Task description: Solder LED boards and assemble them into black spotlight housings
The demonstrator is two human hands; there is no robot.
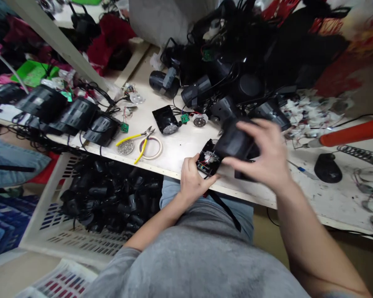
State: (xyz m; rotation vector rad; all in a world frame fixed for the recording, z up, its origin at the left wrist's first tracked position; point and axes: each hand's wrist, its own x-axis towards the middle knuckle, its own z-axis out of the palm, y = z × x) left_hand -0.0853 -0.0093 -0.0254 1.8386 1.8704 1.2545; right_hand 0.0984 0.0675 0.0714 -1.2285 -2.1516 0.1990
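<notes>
The right hand (259, 153) is blurred and hides much of the black housing (234, 142) in its grip. The left hand (194, 180) covers part of the circuit board (208, 159), whose parts are too small to tell. The white bits (307, 114) on the right are also too small to tell. The slotted white object (60, 283) at near left is cut off by the lower edge.

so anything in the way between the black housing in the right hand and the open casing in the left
Nothing visible. The black housing in the right hand sits right up against the open casing, held by the left hand.
</notes>
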